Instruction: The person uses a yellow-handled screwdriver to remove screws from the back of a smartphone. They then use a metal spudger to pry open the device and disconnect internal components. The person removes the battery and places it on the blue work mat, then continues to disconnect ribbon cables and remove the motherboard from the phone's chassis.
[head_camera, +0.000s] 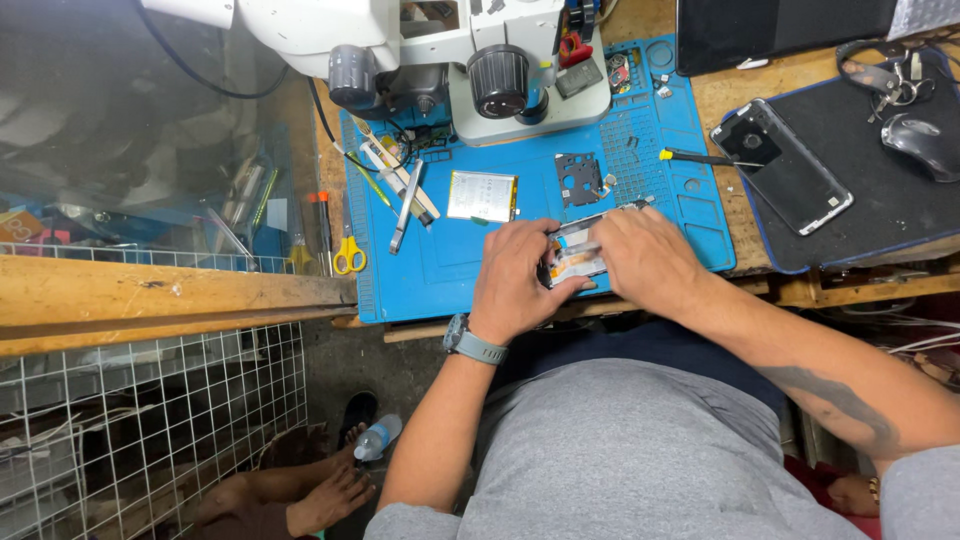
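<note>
Both my hands are on an opened phone (572, 252) that lies near the front edge of a blue work mat (440, 270). My left hand (515, 278) grips the phone's left end, thumb along its near side. My right hand (640, 255) covers the right end, fingers pressing on the exposed inside. A flat silver battery (482, 195) and a dark inner cover plate (579, 179) lie on the mat just behind the phone. A grey watch is on my left wrist.
A white microscope (480, 60) stands at the mat's back. Tweezers (405, 205), yellow-handled scissors (349, 256) and a yellow-tipped screwdriver (700, 157) lie around. To the right, a second phone (782, 165) and a mouse (925, 145) rest on a dark pad. A wire grid (150, 420) is lower left.
</note>
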